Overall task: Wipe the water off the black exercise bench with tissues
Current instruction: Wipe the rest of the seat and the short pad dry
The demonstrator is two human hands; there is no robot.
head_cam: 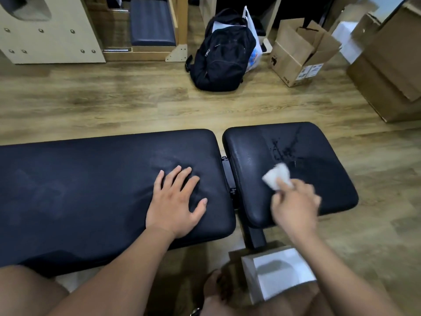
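Your right hand point(295, 205) pinches a crumpled white tissue point(276, 176) on the short seat pad of the black padded exercise bench point(91, 190), just below the glistening water streaks point(283, 148). Your left hand point(175, 201) rests flat, fingers spread, on the bench's long pad.

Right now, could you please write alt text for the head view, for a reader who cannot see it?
A person's right hand holds a white tissue over the short pad of a black bench, beside streaks of water. The left hand rests flat on the long pad. A backpack sits beyond.
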